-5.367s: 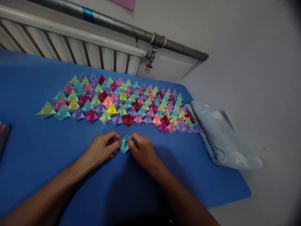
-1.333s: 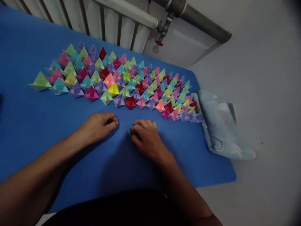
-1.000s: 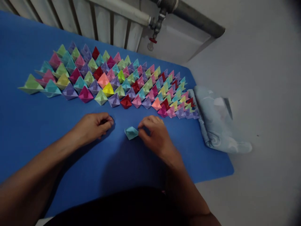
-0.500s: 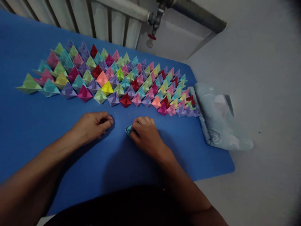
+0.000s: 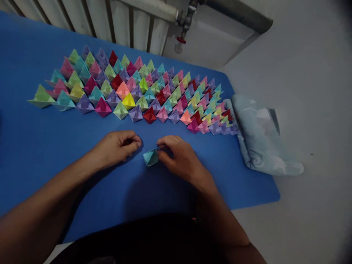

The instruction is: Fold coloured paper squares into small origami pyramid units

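Note:
A teal folded-paper boat [image 5: 150, 157] is at the middle of the blue table [image 5: 110, 198]. At its right end, the thumb and forefinger of my right hand [image 5: 178, 156] pinch it, and most of the boat shows. To the left, my left hand [image 5: 122, 148] rests on the table with its fingers curled in and the thumb against them. I see nothing in that hand, and it is apart from the teal boat. Beyond both hands stand rows of paper boats in many colours, with a red boat [image 5: 150, 115] and a light green boat [image 5: 120, 110] in the front row.
A folded grey-blue cloth [image 5: 255, 135] lies over the table's right edge, touching or nearly touching the last boats. Behind the table are a white radiator [image 5: 121, 25] and a pipe valve with a red handle [image 5: 181, 40]. A pale wall [image 5: 316, 91] rises at the right.
My right hand has opened its grip somewhat and drawn back to the right end of the teal boat, so more of the boat shows. The whole view has shifted slightly.

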`<state>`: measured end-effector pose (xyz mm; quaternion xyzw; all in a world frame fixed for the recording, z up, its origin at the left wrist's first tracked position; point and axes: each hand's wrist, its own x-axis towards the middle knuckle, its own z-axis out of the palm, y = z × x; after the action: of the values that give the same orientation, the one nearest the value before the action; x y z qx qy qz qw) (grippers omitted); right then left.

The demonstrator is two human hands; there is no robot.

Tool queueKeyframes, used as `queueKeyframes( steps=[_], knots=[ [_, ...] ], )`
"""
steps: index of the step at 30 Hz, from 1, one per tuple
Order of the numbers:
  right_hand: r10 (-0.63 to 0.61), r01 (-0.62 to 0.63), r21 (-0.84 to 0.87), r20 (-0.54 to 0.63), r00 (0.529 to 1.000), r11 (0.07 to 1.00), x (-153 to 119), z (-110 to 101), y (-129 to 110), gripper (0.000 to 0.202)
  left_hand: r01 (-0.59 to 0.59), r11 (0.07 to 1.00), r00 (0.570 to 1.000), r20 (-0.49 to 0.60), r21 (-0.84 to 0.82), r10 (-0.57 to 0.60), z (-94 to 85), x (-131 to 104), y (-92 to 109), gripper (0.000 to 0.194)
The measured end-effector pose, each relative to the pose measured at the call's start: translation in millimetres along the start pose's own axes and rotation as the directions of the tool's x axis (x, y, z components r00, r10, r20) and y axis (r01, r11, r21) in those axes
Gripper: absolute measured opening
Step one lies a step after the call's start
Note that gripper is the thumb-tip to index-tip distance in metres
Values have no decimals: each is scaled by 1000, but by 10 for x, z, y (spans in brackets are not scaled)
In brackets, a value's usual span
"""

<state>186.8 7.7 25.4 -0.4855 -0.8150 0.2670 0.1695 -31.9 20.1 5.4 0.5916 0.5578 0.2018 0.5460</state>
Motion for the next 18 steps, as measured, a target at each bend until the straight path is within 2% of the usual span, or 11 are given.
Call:
queueKeyframes(
  steps=[3,7,9,12,15,18],
  knots=[
    [110,-109,-16,90,990,994,6,10,-3,19,-3,1000,1000,10,24,3,65,-15,10,32],
    [62,-50,-93,132,989,994,44,76,-9,25,-42,986,999,36,161,36,99,-50,26,29],
    [-24,32,-96,83,996,995,59,93,2,31,-48,979,998,50,196,39,91,-66,34,29],
    [-114,112,-41,-69,991,993,52,76,14,36,-46,982,997,73,184,33,77,-69,33,27],
    [-66,69,5,-188,980,998,26,47,-11,25,-24,989,998,61,148,15,88,-56,28,25],
    [-9,1,-54,-145,989,999,4,58,-67,6,51,994,999,9,97,-52,118,-55,41,31]
  ],
)
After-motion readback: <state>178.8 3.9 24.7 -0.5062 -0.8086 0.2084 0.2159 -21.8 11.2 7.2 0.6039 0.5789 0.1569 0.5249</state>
